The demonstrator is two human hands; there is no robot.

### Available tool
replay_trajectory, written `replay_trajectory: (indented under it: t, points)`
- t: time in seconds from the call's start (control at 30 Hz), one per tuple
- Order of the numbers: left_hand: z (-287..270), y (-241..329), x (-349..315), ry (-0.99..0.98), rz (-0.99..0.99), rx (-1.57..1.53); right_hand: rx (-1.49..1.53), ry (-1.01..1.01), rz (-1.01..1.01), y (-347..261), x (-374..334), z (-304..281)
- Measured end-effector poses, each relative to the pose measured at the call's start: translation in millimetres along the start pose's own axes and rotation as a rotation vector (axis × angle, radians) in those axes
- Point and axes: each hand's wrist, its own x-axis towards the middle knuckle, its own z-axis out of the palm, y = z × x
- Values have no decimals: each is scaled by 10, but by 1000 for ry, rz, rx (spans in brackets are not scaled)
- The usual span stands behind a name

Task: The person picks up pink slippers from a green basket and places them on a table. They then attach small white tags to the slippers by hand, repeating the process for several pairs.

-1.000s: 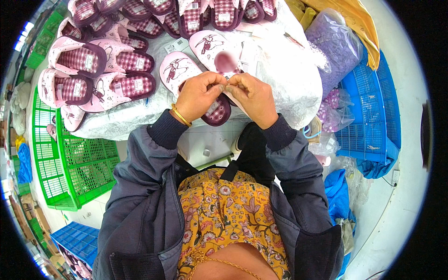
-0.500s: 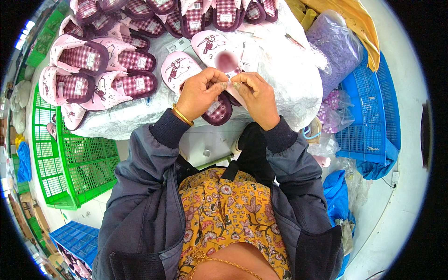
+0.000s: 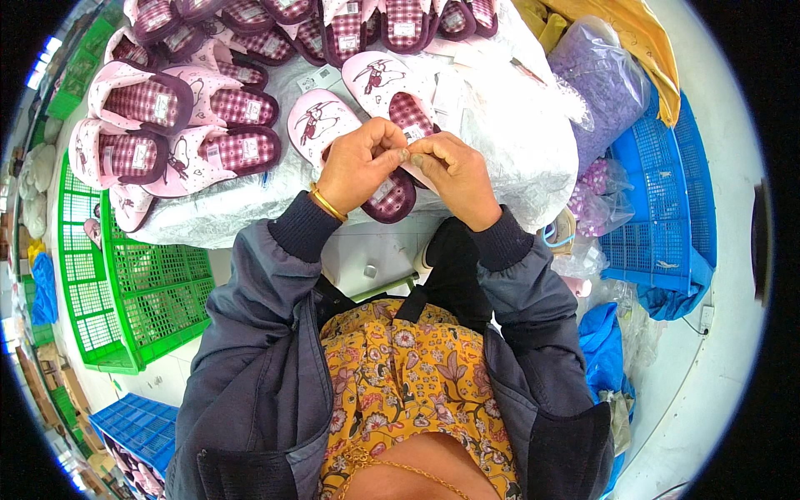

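My left hand and my right hand meet fingertip to fingertip above a pair of pink slippers with dark checked lining. Both hands pinch something very small between thumb and fingers; it is too small to name. The pair lies on a table covered with white plastic sheet. A gold bangle sits on my left wrist. One slipper's toe cap shows just below my hands.
Several more pink checked slippers lie in rows at the left and far edge. A green crate stands at the left, blue crates at the right. A bag of purple pieces rests at the right of the table.
Both hands stay pinched together over the slipper pair; the fingers have shifted only slightly.
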Motion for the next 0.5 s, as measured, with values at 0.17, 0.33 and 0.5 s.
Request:
replay_trajectory:
  t: [0.17,0.33,0.5]
  points:
    - [4,-36,7,-43,13,-112,34,-40,7,51,20,-39]
    - [-5,3,26,-70,-72,-139,176,-55,216,166,25,-36]
    - [-9,298,-162,136,-34,58,-1,-57,127,72,76,-135]
